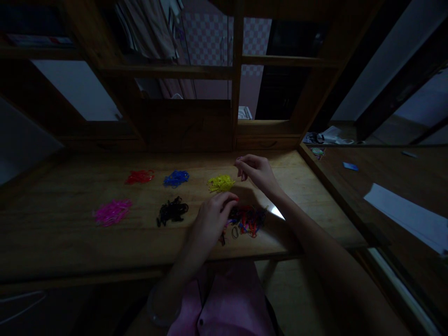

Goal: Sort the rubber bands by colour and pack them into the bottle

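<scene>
My left hand [214, 211] hovers at the left edge of a mixed-colour pile of small rubber bands [250, 221]. Its thumb and fingers are pinched together, with a speck of red at the tips too small to name. Over the table behind that pile, my right hand [258, 170] is also pinched, just right of the yellow rubber bands [220, 183]; whatever it holds is too small to tell. Further left lie blue bands [176, 178], black bands [172, 211], red bands [140, 176] and pink bands [112, 212], each in its own heap.
The wooden table [140, 247] has a shelf frame [189, 123] rising along its back edge. On the right, a lower brown surface [395, 172] carries a white paper strip [406, 212], a small blue packet [350, 166] and crumpled white plastic [334, 135].
</scene>
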A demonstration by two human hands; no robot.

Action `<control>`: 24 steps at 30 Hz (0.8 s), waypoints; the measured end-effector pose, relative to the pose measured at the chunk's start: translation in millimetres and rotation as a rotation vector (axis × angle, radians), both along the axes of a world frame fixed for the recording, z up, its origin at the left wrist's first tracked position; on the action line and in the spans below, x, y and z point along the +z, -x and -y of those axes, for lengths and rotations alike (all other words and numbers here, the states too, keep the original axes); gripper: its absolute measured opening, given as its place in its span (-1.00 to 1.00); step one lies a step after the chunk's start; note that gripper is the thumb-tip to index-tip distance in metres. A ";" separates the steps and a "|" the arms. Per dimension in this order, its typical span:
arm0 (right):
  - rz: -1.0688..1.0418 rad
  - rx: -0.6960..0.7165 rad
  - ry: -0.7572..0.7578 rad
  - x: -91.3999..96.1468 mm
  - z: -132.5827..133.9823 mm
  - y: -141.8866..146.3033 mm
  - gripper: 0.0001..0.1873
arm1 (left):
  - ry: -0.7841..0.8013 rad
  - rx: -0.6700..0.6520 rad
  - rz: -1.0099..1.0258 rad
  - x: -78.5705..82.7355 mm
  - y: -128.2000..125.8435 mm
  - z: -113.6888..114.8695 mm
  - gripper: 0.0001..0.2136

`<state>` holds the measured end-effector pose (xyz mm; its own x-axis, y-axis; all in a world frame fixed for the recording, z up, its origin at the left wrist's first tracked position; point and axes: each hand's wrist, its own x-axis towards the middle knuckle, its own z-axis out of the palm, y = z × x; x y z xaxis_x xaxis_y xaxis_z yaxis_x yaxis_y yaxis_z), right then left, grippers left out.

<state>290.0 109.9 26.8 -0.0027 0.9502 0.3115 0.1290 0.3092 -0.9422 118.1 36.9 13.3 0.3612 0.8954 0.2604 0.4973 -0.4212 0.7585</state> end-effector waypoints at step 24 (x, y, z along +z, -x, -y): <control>0.012 -0.012 -0.004 8.0 4.8 0.1 -0.74 | -0.172 -0.021 -0.292 -20.7 -21.8 -1.0 -0.83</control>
